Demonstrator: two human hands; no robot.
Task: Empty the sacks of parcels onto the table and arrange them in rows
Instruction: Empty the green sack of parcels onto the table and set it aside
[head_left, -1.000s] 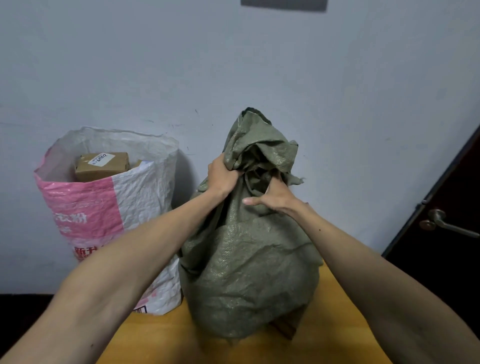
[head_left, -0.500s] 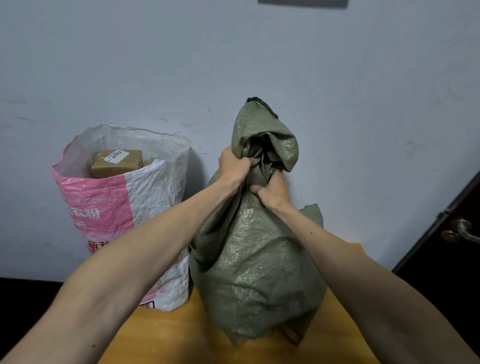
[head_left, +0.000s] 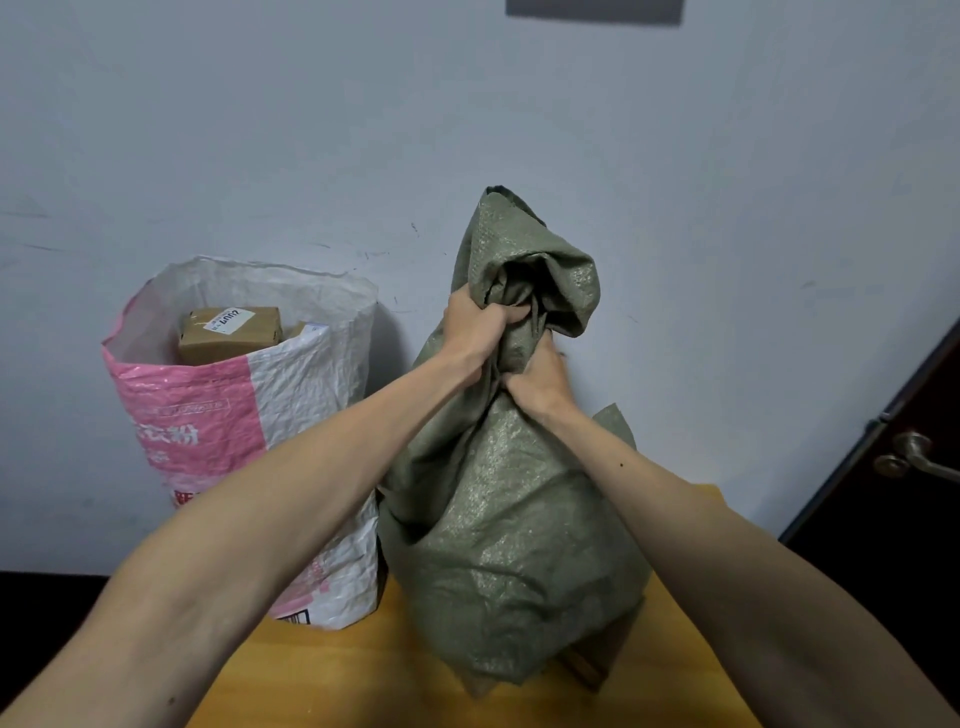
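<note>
Left hand (head_left: 470, 332) and right hand (head_left: 535, 382) grip the green sack's (head_left: 498, 530) bunched neck on the table (head_left: 363, 675).

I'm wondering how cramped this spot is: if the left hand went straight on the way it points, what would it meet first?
The bunched top of the olive-green woven plastic sack, whose neck the left hand grips. Behind it probably the pale grey wall, though depth is unclear.

On the wooden table (head_left: 363, 675), green woven sack (head_left: 498, 545) stands upright, neck bunched shut; just left of it, pink-and-white sack (head_left: 291, 415) stands open, brown parcel (head_left: 228, 332) visible at its top.
</note>
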